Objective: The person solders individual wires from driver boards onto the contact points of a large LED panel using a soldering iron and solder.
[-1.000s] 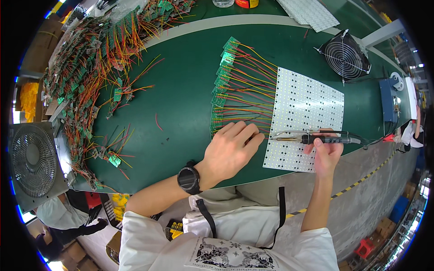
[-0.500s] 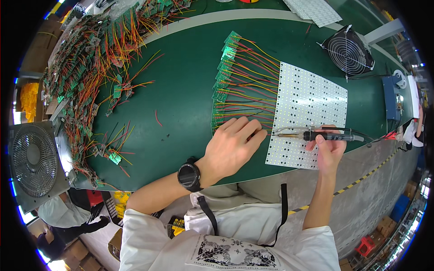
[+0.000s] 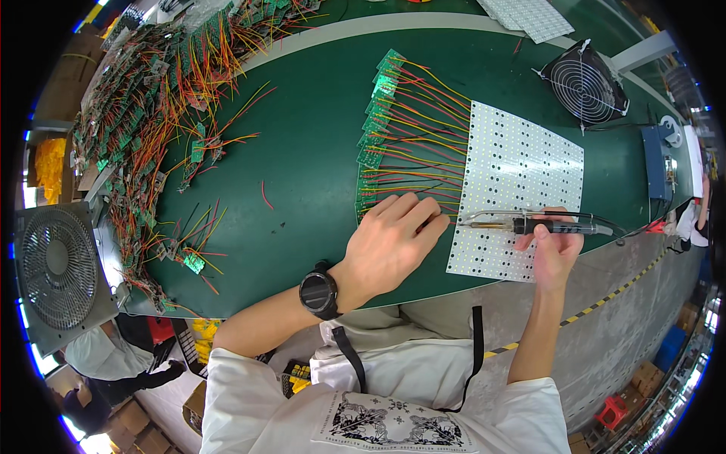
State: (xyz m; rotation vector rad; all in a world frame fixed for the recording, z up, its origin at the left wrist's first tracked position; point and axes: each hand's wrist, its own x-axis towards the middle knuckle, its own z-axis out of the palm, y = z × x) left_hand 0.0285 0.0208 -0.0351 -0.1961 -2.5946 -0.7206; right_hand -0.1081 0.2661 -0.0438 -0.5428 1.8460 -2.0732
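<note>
My right hand [image 3: 556, 246] grips a soldering iron [image 3: 533, 226] with a black handle and a thin metal tube alongside. Its tip points left, at the left edge of a white LED panel [image 3: 522, 166] dotted with small lights. My left hand [image 3: 397, 242] is closed at that edge, fingertips pinched beside the iron's tip; whatever they hold is mostly hidden, though wires run there. Red, yellow and black wires [image 3: 427, 144] stretch from the panel's left edge to a column of overlapping green circuit boards [image 3: 372, 144]. The lowest boards lie partly behind my left hand.
A large heap of wired circuit boards [image 3: 144, 113] covers the table's left side. One fan [image 3: 57, 257] stands at the far left, another black fan [image 3: 584, 85] at the back right. A blue box-shaped unit [image 3: 656, 163] sits at the right. More white panels [image 3: 529, 17] lie at the back.
Hands, iron and panel keep nearly the same places relative to each other. The whole picture has shifted very slightly.
</note>
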